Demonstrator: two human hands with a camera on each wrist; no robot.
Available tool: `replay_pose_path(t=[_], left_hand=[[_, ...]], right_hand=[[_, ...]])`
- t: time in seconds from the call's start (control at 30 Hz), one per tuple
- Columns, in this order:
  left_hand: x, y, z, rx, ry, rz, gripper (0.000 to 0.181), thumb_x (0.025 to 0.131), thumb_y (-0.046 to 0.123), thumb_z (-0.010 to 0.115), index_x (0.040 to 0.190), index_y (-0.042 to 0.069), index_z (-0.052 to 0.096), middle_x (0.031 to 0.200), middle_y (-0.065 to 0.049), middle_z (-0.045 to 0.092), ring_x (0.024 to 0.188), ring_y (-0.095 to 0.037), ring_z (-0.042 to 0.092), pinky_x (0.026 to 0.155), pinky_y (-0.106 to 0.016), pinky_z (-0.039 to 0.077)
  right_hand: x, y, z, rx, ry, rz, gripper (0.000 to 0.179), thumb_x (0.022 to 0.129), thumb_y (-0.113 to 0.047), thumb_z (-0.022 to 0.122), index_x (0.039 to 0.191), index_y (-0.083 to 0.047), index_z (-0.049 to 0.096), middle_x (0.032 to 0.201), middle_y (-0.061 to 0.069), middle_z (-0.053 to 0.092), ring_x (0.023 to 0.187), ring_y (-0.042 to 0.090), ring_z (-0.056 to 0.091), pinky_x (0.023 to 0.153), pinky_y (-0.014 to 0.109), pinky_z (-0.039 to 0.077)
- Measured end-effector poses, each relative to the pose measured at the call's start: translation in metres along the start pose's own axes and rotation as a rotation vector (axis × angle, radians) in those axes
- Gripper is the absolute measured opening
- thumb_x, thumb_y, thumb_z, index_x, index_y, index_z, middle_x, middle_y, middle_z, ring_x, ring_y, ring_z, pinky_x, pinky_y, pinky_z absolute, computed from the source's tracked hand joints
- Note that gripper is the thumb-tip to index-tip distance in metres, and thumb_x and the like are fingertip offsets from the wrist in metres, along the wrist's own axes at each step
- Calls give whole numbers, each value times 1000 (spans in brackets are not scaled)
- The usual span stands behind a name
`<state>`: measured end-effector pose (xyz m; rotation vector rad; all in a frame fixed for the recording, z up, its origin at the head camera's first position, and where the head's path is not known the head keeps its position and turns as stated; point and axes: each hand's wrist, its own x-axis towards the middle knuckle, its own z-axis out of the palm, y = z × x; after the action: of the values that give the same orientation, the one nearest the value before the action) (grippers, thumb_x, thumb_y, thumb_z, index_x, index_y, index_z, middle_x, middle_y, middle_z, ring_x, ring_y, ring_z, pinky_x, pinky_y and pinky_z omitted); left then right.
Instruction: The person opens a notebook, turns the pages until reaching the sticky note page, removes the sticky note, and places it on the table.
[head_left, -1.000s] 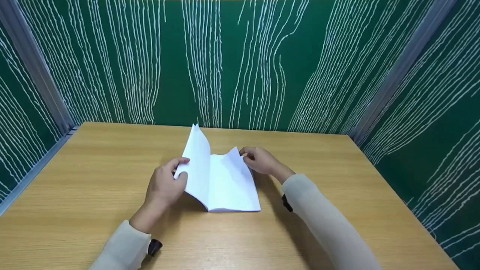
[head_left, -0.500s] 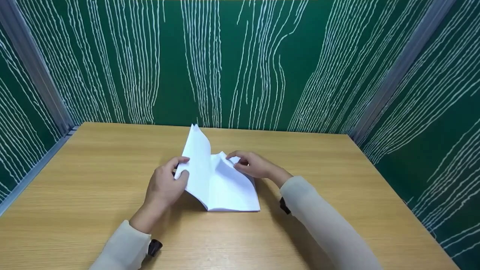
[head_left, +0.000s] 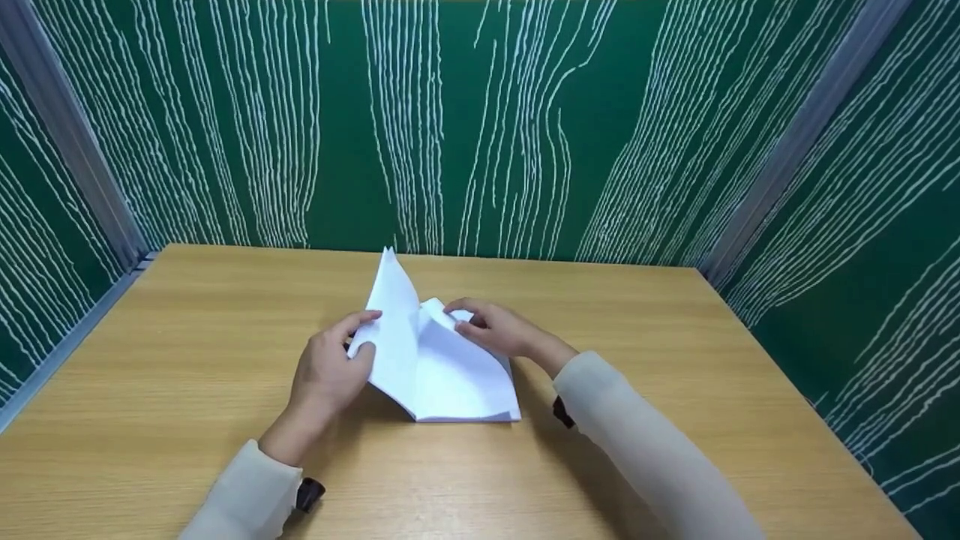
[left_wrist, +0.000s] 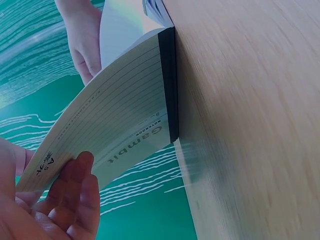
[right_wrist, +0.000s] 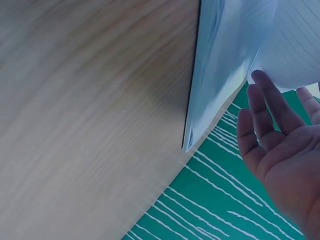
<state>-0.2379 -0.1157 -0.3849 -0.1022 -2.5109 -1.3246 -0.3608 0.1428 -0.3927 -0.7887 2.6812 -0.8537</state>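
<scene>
A white-paged notebook (head_left: 394,352) stands open on the table. Its left part is raised, and the right part lies on the wood. My left hand (head_left: 330,367) grips the raised part by its left edge, thumb on the inner page and fingers behind. The left wrist view shows the lined outer cover (left_wrist: 120,105), printed "Gambit" and "NOTEBOOK", with a dark spine strip (left_wrist: 169,85). My right hand (head_left: 495,328) touches a lifted page (head_left: 461,371) near its top; that page bows up leftward. In the right wrist view, extended fingers (right_wrist: 270,100) rest against its lined face.
The wooden table (head_left: 202,360) spreads around the notebook on all sides. Behind it and to both sides rise green panels (head_left: 600,127) with white wavy lines, joined by grey metal posts (head_left: 795,142). A dark band (head_left: 309,495) sits at the left cuff.
My right hand has moved left from the page's right corner, and the page has lifted and curled leftward with it. My left hand has kept its hold on the raised part.
</scene>
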Motion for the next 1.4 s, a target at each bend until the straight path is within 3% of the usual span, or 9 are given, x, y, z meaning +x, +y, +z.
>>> replay_pose_path(t=[0.33, 0.47, 0.53, 0.7, 1.03, 1.4], left_hand=[[0, -1, 1, -3, 7, 12, 45, 92, 13, 53, 137, 19, 56, 139, -10, 53, 109, -25, 58, 87, -39, 51], [0, -2, 2, -3, 7, 16, 46, 92, 14, 53, 138, 20, 55, 135, -11, 56, 101, -26, 60, 82, -40, 52], [0, -1, 3, -3, -5, 12, 47, 93, 14, 51, 139, 20, 53, 138, -11, 53, 106, -27, 58, 87, -42, 51], [1, -1, 3, -1, -25, 5, 48, 94, 15, 48, 142, 19, 49, 147, -11, 43, 121, -31, 51, 98, -49, 43], [0, -1, 4, 16, -32, -5, 54, 95, 38, 56, 146, 25, 44, 143, -9, 43, 123, -31, 49, 96, -49, 45], [1, -1, 5, 71, -22, 31, 55, 88, 34, 65, 139, 20, 52, 139, -12, 47, 123, -33, 49, 99, -52, 42]], right_hand=[[-2, -5, 2, 34, 25, -44, 32, 101, -37, 48, 131, -30, 55, 108, -2, 62, 89, 18, 58, 75, 33, 50], [-3, -9, 3, 51, 0, -92, 33, 102, -34, 46, 133, -28, 54, 117, 2, 61, 91, 19, 59, 78, 35, 49], [-3, -11, 4, 49, -23, -96, 34, 102, -36, 45, 135, -29, 53, 122, 3, 60, 95, 19, 59, 81, 36, 49], [-4, -17, 5, -12, -72, -84, 38, 101, -42, 45, 138, -35, 48, 125, 5, 59, 102, 22, 57, 85, 40, 48], [-4, -23, 11, -79, -96, -126, 43, 100, -45, 44, 143, -38, 42, 121, 4, 60, 100, 20, 57, 85, 39, 48], [-6, -44, 21, -230, -37, -201, 55, 97, -55, 43, 146, -30, 39, 124, 3, 57, 87, 17, 57, 81, 37, 47]])
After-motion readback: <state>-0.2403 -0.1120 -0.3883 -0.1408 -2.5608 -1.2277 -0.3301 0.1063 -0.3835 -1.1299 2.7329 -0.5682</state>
